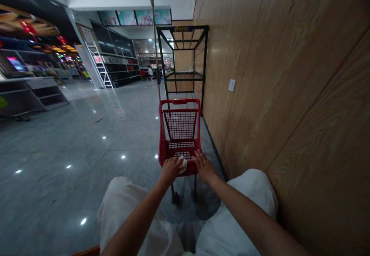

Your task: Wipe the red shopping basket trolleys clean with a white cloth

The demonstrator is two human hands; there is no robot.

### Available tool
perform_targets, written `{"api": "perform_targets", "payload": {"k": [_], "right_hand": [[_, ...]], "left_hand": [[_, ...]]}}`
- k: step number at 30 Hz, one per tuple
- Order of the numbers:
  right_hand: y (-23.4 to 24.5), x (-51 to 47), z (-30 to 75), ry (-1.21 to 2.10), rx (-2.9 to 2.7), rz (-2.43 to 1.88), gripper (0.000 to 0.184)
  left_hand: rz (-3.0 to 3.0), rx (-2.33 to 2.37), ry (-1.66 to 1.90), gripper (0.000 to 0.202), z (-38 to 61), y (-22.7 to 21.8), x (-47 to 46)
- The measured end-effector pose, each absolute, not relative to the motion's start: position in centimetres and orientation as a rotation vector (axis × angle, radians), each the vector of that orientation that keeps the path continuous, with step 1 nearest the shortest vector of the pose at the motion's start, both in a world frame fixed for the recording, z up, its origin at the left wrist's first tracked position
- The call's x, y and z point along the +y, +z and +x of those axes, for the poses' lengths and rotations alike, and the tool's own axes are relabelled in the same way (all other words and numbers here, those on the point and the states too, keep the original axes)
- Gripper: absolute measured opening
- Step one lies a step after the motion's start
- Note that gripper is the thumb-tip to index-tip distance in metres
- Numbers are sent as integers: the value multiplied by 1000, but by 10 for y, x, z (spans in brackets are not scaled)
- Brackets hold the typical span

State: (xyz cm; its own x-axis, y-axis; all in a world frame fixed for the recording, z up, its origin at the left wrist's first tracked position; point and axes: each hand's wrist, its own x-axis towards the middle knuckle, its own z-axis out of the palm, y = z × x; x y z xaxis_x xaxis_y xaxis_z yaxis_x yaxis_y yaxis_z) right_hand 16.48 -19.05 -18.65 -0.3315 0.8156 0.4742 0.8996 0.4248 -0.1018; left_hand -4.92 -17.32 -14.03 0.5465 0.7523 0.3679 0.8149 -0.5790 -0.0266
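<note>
Directly in front of me stands a small red plastic shopping cart (180,125) with a grid basket and dark wheels below. My left hand (171,170) is at the left part of the basket's near rim, its fingers pressing a crumpled white cloth or tissue (183,165) against the red plastic. At the right near corner of the basket, my right hand (203,166) rests with its fingers stretched out, and nothing shows in it. The basket's near wall is partly covered by both hands.
A wood-grain wall (248,94) with a socket (231,85) runs close along my right. Beyond the cart stands a black metal rack (206,71). Further left are a ladder (101,69), dark shelving (123,61) and a counter (43,90). A person (150,72) sits far back.
</note>
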Motion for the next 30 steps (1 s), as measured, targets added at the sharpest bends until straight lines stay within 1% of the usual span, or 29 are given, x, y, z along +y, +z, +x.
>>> {"api": "perform_targets", "payload": {"k": [3, 5, 8, 13, 17, 21, 23, 30], "right_hand": [[-195, -190, 160, -258, -2173, -1413, 62], [-199, -191, 153, -246, -2126, -1428, 61], [-201, -192, 145, -223, -2082, -1475, 61], [-198, -192, 151, -205, -2078, -1522, 62], [-192, -192, 162, -218, -2160, -1520, 63], [-189, -196, 159, -209, -2160, -1514, 71], [-190, -198, 152, -189, -2132, -1518, 75], [-192, -201, 148, -128, -2070, -1524, 91]], "left_hand": [[-2583, -1271, -518, 36, -86, -138, -174], [-2557, -1312, -547, 32, -88, -137, -176], [-2525, -1415, -571, 32, -57, -139, -177], [-2500, -1461, -532, 34, 8, -145, -178], [-2548, -1353, -507, 37, -12, -146, -176], [-2528, -1269, -559, 40, -65, -145, -176], [-2473, -1278, -588, 40, -72, -146, -178], [-2424, -1308, -561, 43, 7, -160, -181]]}}
